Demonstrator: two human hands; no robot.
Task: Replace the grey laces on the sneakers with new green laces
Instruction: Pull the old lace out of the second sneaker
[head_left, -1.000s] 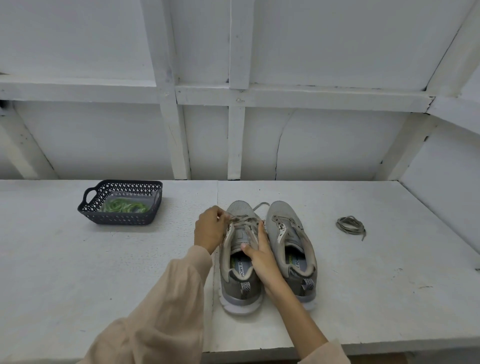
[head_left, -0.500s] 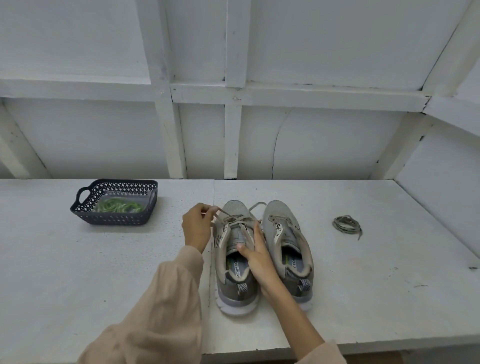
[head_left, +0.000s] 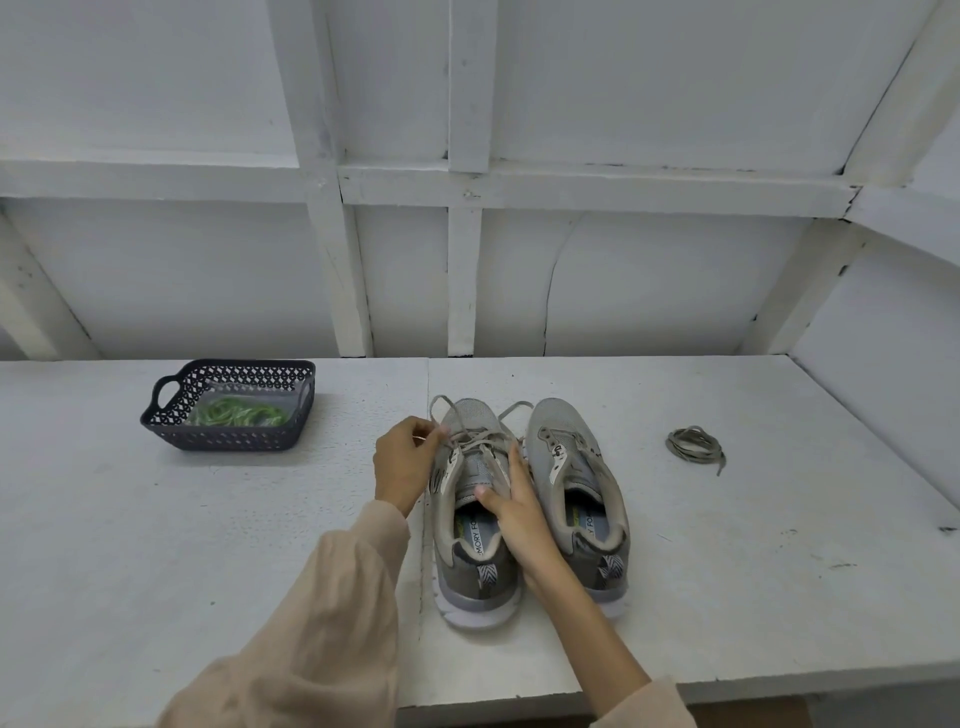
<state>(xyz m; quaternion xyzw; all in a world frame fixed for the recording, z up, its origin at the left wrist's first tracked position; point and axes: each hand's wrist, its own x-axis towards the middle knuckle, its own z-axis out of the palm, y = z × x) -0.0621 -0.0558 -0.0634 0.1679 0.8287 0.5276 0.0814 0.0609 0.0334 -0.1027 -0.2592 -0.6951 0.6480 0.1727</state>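
**One sneaker bare, one part unlaced, no green in yet**

The left sneaker sits on the desk, toe pointing far, with a grey lace slack across its far eyelets and its ends looping over the toe. The left hand pinches that lace at the sneaker's left edge. The right hand braces the same sneaker, thumb curled onto the tongue and fingers down its right side.

The right sneaker touches it on the right, and its eyelets look bare. A loose lace, grey and coiled, lies well apart to the right, most likely the one from that sneaker.

At far left, a dark basket holds the green laces, which look untouched.

By my reckoning the removal is over halfway done. What remains is to pull this lace free, then thread green through both sneakers, so the larger share of the task is ahead.
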